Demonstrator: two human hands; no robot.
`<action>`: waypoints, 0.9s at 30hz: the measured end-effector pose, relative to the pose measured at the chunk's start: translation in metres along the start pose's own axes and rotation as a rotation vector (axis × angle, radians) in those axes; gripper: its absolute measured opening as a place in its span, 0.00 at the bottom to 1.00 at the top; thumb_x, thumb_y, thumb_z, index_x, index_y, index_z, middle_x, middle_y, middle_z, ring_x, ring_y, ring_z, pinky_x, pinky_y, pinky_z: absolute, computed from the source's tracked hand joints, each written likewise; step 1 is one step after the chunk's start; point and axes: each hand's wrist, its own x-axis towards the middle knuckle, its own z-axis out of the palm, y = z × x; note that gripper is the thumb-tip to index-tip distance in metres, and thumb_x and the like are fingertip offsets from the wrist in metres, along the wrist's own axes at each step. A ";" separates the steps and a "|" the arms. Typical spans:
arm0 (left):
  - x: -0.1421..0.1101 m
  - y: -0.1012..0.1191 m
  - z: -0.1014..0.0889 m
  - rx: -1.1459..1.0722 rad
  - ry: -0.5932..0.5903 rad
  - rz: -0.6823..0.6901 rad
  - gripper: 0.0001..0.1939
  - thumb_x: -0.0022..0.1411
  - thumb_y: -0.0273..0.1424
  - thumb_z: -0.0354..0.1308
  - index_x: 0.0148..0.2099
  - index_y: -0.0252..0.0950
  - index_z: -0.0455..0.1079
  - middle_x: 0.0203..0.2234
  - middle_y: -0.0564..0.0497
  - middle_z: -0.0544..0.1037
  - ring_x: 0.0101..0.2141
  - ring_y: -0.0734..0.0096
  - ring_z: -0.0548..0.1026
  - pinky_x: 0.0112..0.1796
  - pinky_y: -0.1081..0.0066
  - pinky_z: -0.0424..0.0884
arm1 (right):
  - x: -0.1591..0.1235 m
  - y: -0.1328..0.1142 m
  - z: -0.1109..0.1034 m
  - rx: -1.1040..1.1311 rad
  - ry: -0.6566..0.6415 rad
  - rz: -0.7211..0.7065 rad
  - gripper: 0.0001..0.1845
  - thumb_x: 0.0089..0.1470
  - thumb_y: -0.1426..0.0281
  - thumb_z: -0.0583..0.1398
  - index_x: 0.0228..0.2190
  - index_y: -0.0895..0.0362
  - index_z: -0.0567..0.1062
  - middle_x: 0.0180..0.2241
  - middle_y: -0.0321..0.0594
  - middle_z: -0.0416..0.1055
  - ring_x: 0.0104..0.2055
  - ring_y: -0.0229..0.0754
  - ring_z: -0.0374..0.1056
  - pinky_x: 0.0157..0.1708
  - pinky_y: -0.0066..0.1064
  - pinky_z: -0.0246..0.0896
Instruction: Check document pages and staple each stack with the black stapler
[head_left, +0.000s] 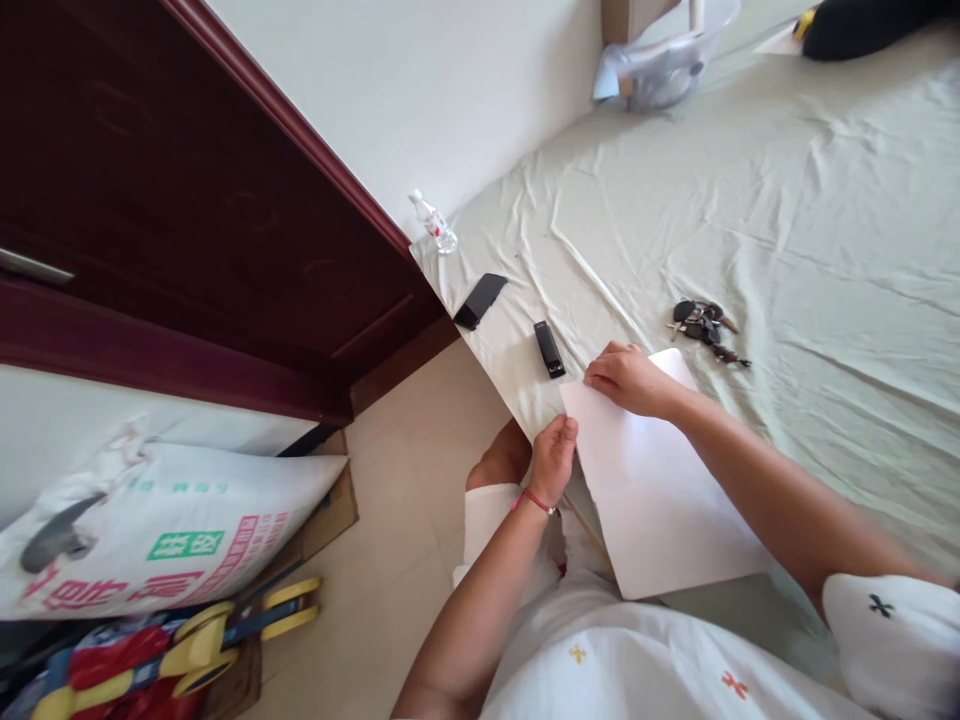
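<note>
Left hand [553,460]: grasping the left edge of the white paper [660,510], thumb on top; a red bracelet [534,500] circles its wrist.
Right hand [626,378]: fingers bent onto the paper's far edge, just beyond and right of the left hand; whether they pinch or merely press, I cannot tell.
Paper's place: between the hands and the body, partly beneath the right forearm.
Slim black device [548,348]: on the pale green cloth [847,270], just beyond both hands.
Dark case [480,302]: past that device, farther from the hands.
Bottle [435,222]: farther still.
Keys [705,325]: near the right hand, beyond its wrist.
White sack [180,530]: well left of the left hand.
</note>
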 end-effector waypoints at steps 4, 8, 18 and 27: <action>-0.001 -0.001 0.003 0.051 0.047 -0.031 0.36 0.63 0.67 0.54 0.29 0.36 0.62 0.23 0.55 0.61 0.28 0.74 0.58 0.31 0.71 0.57 | 0.002 -0.006 0.005 -0.023 0.014 -0.026 0.17 0.69 0.65 0.55 0.33 0.54 0.80 0.36 0.45 0.81 0.48 0.53 0.70 0.49 0.45 0.56; 0.001 -0.001 0.002 0.144 0.158 0.020 0.37 0.64 0.67 0.51 0.26 0.38 0.53 0.21 0.56 0.53 0.27 0.76 0.54 0.30 0.70 0.52 | -0.005 0.003 0.008 -0.048 0.194 0.011 0.15 0.69 0.60 0.57 0.42 0.54 0.81 0.49 0.49 0.79 0.55 0.56 0.66 0.56 0.50 0.59; 0.023 -0.022 -0.010 -0.077 0.312 0.068 0.33 0.66 0.60 0.59 0.28 0.37 0.56 0.24 0.56 0.54 0.29 0.76 0.54 0.33 0.72 0.58 | -0.068 0.067 0.014 0.538 0.512 0.444 0.26 0.63 0.49 0.60 0.55 0.51 0.75 0.37 0.41 0.76 0.34 0.46 0.71 0.33 0.38 0.69; 0.029 -0.038 -0.009 -0.043 0.443 0.057 0.35 0.63 0.63 0.59 0.28 0.37 0.54 0.23 0.56 0.55 0.28 0.76 0.54 0.32 0.73 0.59 | -0.071 0.069 0.011 0.575 0.287 0.422 0.26 0.62 0.43 0.61 0.27 0.51 0.73 0.22 0.33 0.63 0.24 0.38 0.58 0.22 0.30 0.52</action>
